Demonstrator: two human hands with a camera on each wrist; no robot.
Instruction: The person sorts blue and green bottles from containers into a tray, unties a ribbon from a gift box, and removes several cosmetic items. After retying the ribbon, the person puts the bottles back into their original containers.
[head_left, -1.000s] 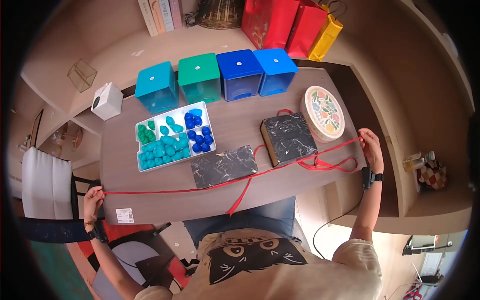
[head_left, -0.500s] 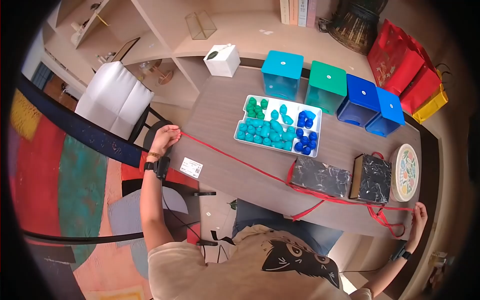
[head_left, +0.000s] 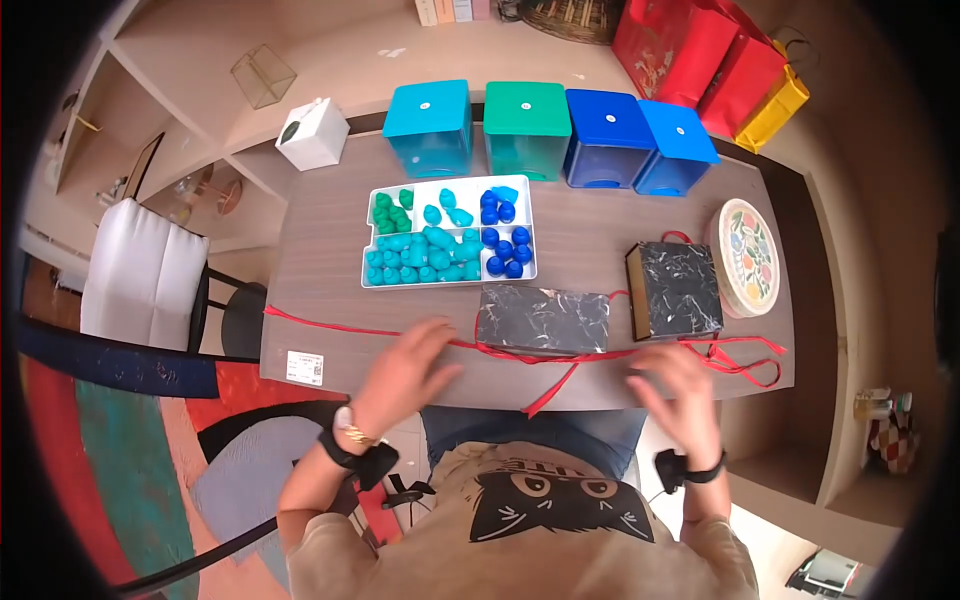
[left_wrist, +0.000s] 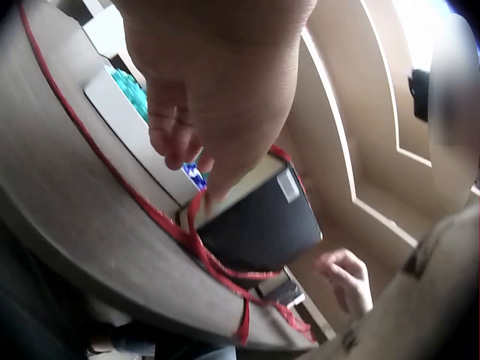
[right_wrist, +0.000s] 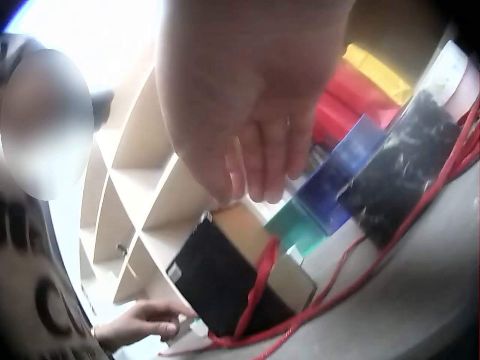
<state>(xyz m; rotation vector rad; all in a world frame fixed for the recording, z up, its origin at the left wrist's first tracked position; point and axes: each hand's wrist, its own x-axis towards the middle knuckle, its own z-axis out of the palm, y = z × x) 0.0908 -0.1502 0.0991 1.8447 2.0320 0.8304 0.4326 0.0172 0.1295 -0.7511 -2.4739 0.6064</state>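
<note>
A long red ribbon stretches along the front of the table, crossing the near side of a black marbled book-shaped box. My left hand is over the ribbon, left of that box, fingers extended and thumb apart. On the other side, my right hand hovers by the near edge, its fingers loosely spread and holding nothing. Beyond it lies a second marbled box with a tan side, and a loop of ribbon rests to its right. In the left wrist view, the nearer box shows a plain black face with a white label.
A white divided tray carries green, teal and blue pieces. Behind it stand several lidded bins, including a teal one and a green one. A round floral tin sits at right, a white tissue box at back left.
Both hands have let go of the ribbon ends and come inward toward the nearer box. The ribbon now lies slack on the table. The head view swung left, then partly back.
</note>
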